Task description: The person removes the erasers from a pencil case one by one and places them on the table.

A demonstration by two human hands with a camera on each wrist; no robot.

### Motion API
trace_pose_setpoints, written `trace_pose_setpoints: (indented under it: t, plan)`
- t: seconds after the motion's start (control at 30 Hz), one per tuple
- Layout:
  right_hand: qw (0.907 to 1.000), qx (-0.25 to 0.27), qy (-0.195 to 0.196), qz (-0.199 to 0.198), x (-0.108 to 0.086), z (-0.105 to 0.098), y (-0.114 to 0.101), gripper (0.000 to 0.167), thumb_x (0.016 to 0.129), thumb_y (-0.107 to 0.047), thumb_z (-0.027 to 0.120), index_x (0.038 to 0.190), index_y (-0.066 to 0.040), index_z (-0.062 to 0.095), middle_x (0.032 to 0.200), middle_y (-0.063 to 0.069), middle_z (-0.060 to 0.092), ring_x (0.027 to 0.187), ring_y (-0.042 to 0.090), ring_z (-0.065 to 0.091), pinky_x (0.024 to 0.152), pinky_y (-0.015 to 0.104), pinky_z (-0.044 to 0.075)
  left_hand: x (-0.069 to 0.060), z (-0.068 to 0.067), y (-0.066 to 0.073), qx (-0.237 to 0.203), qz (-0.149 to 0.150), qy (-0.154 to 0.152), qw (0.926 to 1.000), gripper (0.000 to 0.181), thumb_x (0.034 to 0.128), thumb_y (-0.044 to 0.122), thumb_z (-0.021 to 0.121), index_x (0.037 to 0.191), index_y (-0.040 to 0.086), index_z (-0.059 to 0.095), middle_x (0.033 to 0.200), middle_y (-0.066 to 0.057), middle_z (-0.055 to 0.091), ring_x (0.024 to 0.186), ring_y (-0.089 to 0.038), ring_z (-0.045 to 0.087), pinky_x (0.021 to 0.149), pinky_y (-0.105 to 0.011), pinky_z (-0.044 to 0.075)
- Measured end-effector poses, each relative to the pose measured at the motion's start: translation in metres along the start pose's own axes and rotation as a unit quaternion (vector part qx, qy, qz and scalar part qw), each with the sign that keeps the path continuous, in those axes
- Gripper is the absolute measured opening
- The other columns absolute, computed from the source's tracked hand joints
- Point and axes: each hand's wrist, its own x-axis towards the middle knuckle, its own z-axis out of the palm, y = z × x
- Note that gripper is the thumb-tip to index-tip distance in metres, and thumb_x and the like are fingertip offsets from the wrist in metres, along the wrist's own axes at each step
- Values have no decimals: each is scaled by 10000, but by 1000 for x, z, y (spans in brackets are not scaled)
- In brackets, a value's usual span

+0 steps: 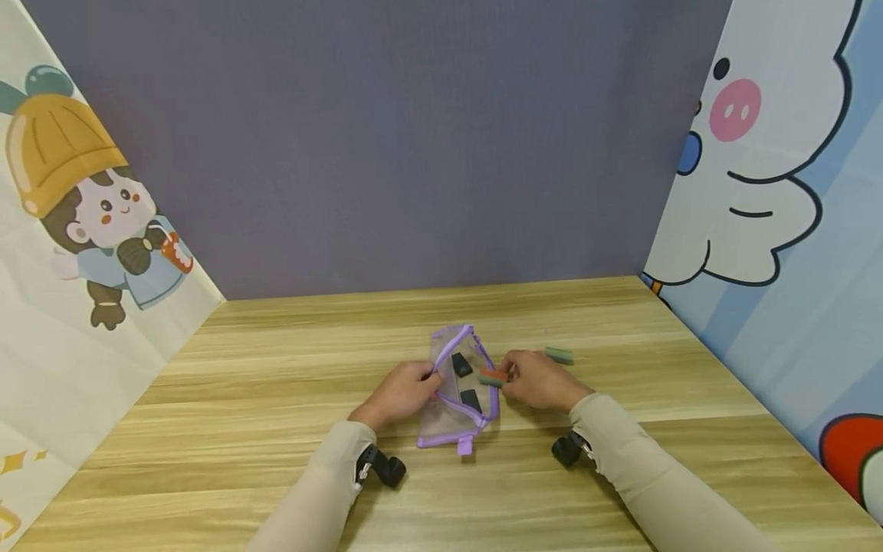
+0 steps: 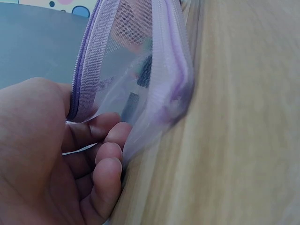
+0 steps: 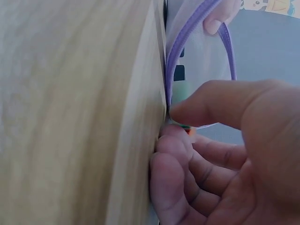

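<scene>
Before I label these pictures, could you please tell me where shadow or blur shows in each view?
In the head view, light is mostly even, with soft shadow on the table beside the left sleeve; in the left wrist view, the pouch is blurred at one corner; in the right wrist view, the table's grain is smeared, the fingers clearer.

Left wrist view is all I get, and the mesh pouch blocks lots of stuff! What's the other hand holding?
Observer: The right hand is pinching a small orange-and-green block at the open side of the mesh pouch.
Operator: Cool! Is there another block outside the pouch?
Observer: Yes, a small green block lies on the wooden table, just past the right hand.
Operator: Does the pouch have a little tab anywhere?
Observer: It does: a purple tab sticks out from the edge nearest the person.
</scene>
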Motion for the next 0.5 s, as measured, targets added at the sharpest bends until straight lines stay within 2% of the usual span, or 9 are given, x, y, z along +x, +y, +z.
trace_pose_setpoints:
  t: [0.5]
  plan:
    - [9999,-13,68,-143,0,1,2,110,879,-152,714,961,-104,656,708,-28,589,549,111,482,510,287,397,1,1,-2,-34,17,-3,10000,279,1010,239,524,761,142,605,715,37,641,561,-107,489,489,-261,394]
